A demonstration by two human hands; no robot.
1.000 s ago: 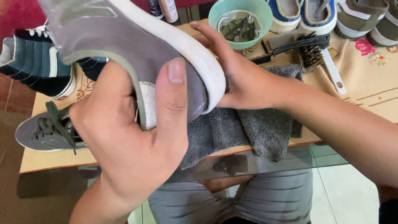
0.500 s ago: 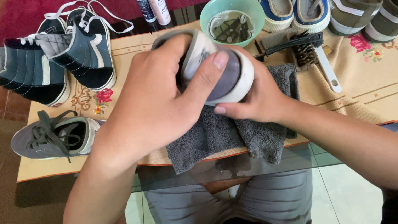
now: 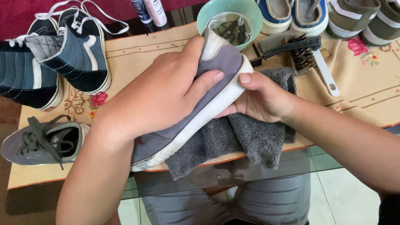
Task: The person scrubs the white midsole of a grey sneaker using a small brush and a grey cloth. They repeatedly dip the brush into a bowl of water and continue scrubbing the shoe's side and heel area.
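left hand [image 3: 154, 98]: fingers curled over the upper of the grey shoe [image 3: 196, 112], palm on its side, thumb pressed near the heel end; firm grasp
right hand [image 3: 262, 98]: closed round the heel end of the shoe from below, thumb on the white sole edge, fingers under it against the grey towel [image 3: 246, 137]
grey shoe: held on its side between both hands, heel toward the bowl, toe pointing to the near table edge, white sole facing right, over the towel
grey towel: bunched under the shoe, hanging over the glass table edge
bowl [image 3: 208, 16]: mint green, at far edge just behind the heel; holds cloudy water, something dark sunk in it, cannot tell what
brush [image 3: 300, 52]: dark bristles, black and white handles, right of the bowl on the embroidered cloth [image 3: 137, 50]
second grey shoe [image 3: 46, 141]: laced, lying at left, well apart from the hands
navy high-tops [image 3: 54, 66]: pair at far left
bottles [image 3: 150, 10]: two, at top edge
other shoes [image 3: 329, 14]: blue and olive pairs, top right
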